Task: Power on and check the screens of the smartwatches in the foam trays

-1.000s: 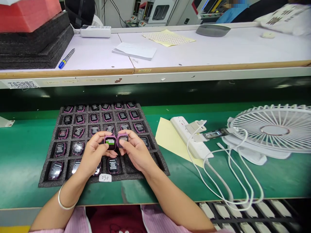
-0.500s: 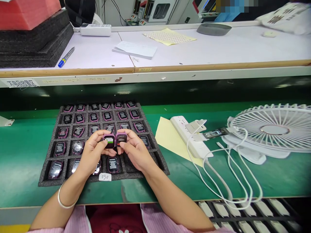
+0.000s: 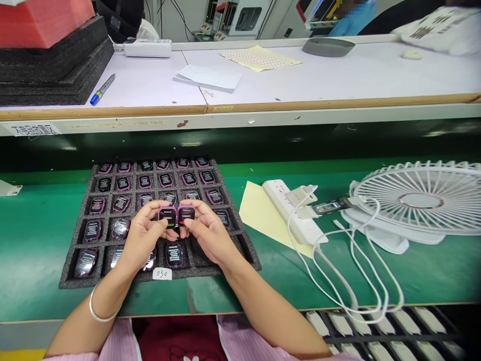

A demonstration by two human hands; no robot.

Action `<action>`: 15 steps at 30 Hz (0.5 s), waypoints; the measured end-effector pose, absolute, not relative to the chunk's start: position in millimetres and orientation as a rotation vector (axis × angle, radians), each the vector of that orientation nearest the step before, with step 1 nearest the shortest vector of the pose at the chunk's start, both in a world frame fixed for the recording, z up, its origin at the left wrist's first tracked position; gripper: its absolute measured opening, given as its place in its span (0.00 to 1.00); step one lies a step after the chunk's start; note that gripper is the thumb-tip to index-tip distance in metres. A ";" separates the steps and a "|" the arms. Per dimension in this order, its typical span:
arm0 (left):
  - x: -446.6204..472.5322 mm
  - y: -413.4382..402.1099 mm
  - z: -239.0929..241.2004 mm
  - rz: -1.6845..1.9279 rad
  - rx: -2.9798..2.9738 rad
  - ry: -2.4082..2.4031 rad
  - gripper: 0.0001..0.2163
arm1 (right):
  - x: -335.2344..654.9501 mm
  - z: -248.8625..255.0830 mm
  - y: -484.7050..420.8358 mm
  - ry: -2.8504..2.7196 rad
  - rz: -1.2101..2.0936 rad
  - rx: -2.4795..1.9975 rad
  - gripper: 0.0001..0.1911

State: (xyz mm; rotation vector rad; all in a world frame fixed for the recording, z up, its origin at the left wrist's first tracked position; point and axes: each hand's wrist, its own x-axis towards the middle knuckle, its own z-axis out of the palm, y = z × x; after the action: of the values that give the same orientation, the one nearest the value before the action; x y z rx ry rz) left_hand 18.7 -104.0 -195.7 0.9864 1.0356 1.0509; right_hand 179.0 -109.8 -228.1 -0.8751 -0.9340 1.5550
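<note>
My left hand [image 3: 145, 233] grips a purple-rimmed smartwatch body [image 3: 167, 215], its thumb on the lower part of the lit screen. A second purple smartwatch body [image 3: 187, 213] is held in my right hand [image 3: 210, 233], the thumb resting at its screen's lower left. The two watches are side by side, over a dark grey foam tray [image 3: 105, 239]. Several similar watches lie in the tray's pockets, many with white text on black screens, such as one watch [image 3: 175, 254] just below my hands. Part of the tray is hidden beneath my hands and wrists.
A white label [image 3: 162, 274] reading 030 sits at the tray's front edge. To the right are a power strip [image 3: 278, 193] on yellow paper [image 3: 252, 210], looped white cables [image 3: 376, 306] and a white fan [image 3: 421, 200]. A raised shelf [image 3: 263, 80] runs behind, with foam blocks [image 3: 56, 60] and a pen [image 3: 102, 89].
The left watch's screen has changed from a white-and-green display to a dark one with a green strip low down. Both hands keep their hold, nearly in place.
</note>
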 end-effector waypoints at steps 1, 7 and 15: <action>18.6 -104.1 -195.6 1.051 0.992 1.035 0.17 | 178.8 -228.3 -109.7 -0.933 1.556 -0.877 0.18; 18.7 -100.8 -200.1 1.069 1.017 1.037 0.22 | 177.3 -230.6 -107.3 -0.912 1.544 -0.897 0.19; 19.0 -149.2 -160.3 0.989 0.933 0.734 0.25 | 175.9 -228.2 -105.5 -0.901 1.510 -0.889 0.15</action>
State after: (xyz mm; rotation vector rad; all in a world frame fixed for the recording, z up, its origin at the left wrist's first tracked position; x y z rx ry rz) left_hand 19.0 -149.2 -160.3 0.9333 0.7338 0.9892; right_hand 175.9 -105.5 -228.2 -0.8893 -0.9006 1.5102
